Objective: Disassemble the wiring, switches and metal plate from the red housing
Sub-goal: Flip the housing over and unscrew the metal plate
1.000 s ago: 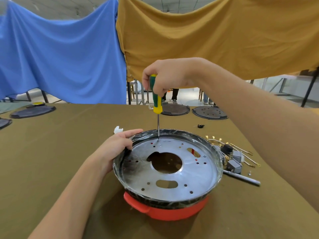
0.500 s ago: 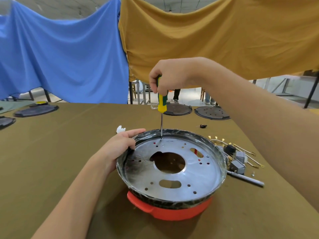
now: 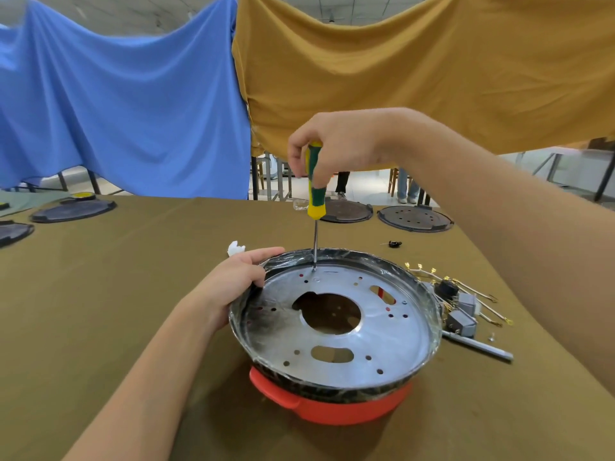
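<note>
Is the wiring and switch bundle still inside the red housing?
No: the wiring and switches lie on the table beside the red housing.

No legible text, label, brand mark, number or sign found on any surface in view. The screwdriver (image 3: 315, 191) handle shows green and yellow colour only; the metal plate (image 3: 336, 322) carries holes but no readable stamping; the red housing (image 3: 327, 409) is unmarked.

plate (image 3: 382, 331) on housing (image 3: 332, 409); switches (image 3: 461, 314) just right; discs (image 3: 414, 218) behind.
</note>
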Available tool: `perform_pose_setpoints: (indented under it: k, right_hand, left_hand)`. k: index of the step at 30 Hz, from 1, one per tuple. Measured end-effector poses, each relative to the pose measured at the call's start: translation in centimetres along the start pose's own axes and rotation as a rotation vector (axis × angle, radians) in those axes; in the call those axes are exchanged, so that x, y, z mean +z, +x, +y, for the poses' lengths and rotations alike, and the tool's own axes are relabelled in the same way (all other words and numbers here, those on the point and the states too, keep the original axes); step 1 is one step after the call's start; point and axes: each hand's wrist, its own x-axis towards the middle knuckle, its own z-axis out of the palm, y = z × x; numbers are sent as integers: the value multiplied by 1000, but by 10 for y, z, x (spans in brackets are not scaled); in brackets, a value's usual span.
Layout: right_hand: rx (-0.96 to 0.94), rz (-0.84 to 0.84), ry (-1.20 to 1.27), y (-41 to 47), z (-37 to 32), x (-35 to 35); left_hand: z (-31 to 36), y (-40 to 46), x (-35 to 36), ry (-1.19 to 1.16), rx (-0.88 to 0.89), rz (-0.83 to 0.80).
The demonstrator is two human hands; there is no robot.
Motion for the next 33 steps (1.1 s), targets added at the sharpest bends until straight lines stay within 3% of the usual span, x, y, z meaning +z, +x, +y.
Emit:
perform_pose_setpoints:
  k: [4, 10, 15, 18, 21, 24, 26, 33]
  right_hand:
    - [3, -14, 68, -1, -2, 3]
    - [317, 170, -481, 6, 1, 10]
    - [24, 33, -90, -1, 10, 2]
    - [-25, -14, 154, -4, 7, 4]
    - [57, 1, 83, -1, 5, 6]
    - [281, 81, -313, 1, 5, 8]
    - [320, 159, -429, 5, 11, 11]
    - [4, 29, 95, -10, 22, -3]
  left_hand:
    - [0, 0, 0, 8, 5, 3]
    - [0, 0, 0, 1, 1, 5]
    - [0, 0, 1, 12, 1, -2]
    - [0, 1, 0, 17, 2, 1]
    - [1, 0, 1, 21, 3, -2]
    - [1, 0, 0, 4, -4, -13]
    - [0, 0, 0, 12, 1, -10]
    - [-1, 2, -1, -2, 4, -6]
